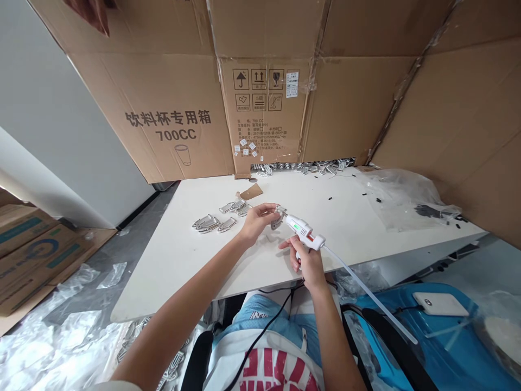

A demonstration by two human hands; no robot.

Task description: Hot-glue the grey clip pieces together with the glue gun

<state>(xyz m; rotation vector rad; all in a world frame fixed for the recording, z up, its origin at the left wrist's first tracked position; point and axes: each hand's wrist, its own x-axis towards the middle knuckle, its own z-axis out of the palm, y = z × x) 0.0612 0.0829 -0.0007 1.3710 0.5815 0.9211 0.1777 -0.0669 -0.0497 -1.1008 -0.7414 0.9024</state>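
My right hand (306, 259) is wrapped round the handle of a white glue gun (303, 231), with one finger stretched out to the left. A long translucent glue stick (366, 290) sticks out of the gun's back end. My left hand (259, 220) pinches a small metal buckle (277, 220) right at the gun's nozzle; whether the tip touches it I cannot tell. Several similar metal buckles (207, 223) lie in a loose group on the table to the left, with more (236, 206) just behind my left hand.
The white table (171, 271) ends at tall cardboard walls (175, 81). A heap of metal pieces (309, 166) shows through a gap at their foot. Small black pieces (330, 199) and a clear plastic bag (401, 195) lie to the right. A black cord (280, 315) crosses my lap.
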